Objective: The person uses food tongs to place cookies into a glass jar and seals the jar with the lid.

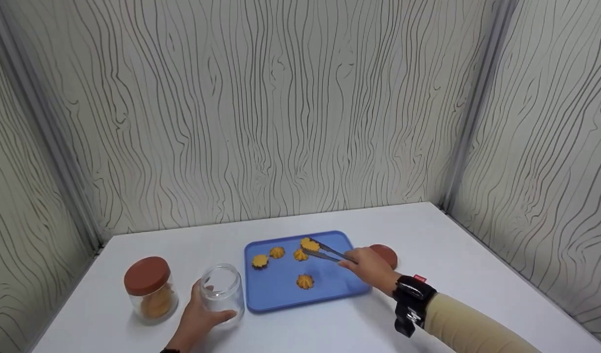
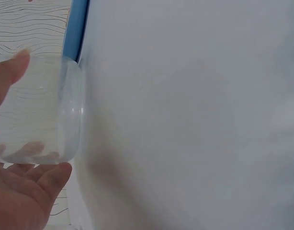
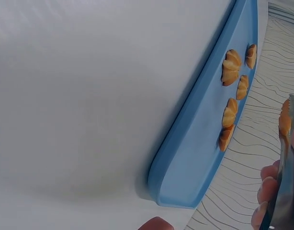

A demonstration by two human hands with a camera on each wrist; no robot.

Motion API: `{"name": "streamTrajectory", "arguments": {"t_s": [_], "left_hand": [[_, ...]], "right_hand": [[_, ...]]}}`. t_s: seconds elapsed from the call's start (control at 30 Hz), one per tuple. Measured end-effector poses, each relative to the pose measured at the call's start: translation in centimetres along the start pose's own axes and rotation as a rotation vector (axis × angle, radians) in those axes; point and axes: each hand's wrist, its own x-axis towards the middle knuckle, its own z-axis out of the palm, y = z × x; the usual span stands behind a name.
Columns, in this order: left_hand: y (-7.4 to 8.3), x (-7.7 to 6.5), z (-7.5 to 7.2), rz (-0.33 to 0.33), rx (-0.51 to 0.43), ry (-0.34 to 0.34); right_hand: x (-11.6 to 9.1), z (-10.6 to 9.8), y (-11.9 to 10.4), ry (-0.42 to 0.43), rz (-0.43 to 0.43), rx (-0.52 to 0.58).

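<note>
My right hand [image 1: 371, 267] grips a pair of metal tongs [image 1: 330, 254] over the blue tray [image 1: 276, 296]. Between the tong tips is a golden flower-shaped cookie [image 1: 310, 244], also seen in the right wrist view as a cookie [image 3: 284, 120] raised off the tray. Several more cookies lie on the tray, one [image 1: 305, 281] near the front and another [image 1: 260, 261] at the left. With thumb and fingers around its sides, my left hand [image 1: 201, 311] holds a clear lidless jar [image 1: 224, 294] upright beside the tray's left edge. No cookie shows inside that jar.
At the far left stands a second jar [image 1: 156, 304] with cookies inside and a reddish-brown lid [image 1: 147, 275] on top. Another reddish-brown lid [image 1: 385, 256] lies right of the tray, partly behind my right hand. Wood-patterned panels [image 1: 281, 122] enclose the white table [image 1: 452, 279].
</note>
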Motion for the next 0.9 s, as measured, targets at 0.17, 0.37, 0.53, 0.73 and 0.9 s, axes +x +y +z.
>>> {"name": "streamTrajectory", "arguments": {"t_s": [0.17,0.37,0.53,0.73,0.9], "left_hand": [[-0.1,-0.1,0.0,-0.003,-0.002,0.000],[-0.1,0.1,0.0,-0.017,0.010,-0.004],[-0.2,0.0,0.0,0.003,0.004,0.002],[-0.4,0.0,0.0,0.028,-0.009,0.009],[-0.3,0.1,0.1,-0.007,-0.010,-0.004]], "right_hand": [[0.1,0.0,-0.4,-0.009,0.006,0.011],[0.3,-0.2,-0.9,-0.007,0.021,0.019],[0.4,-0.4,-1.2,-0.009,0.019,0.035],[0.4,-0.2,-1.7,-0.025,0.036,0.059],[0.4,-0.2,-2.4,-0.037,0.023,0.072]]}}
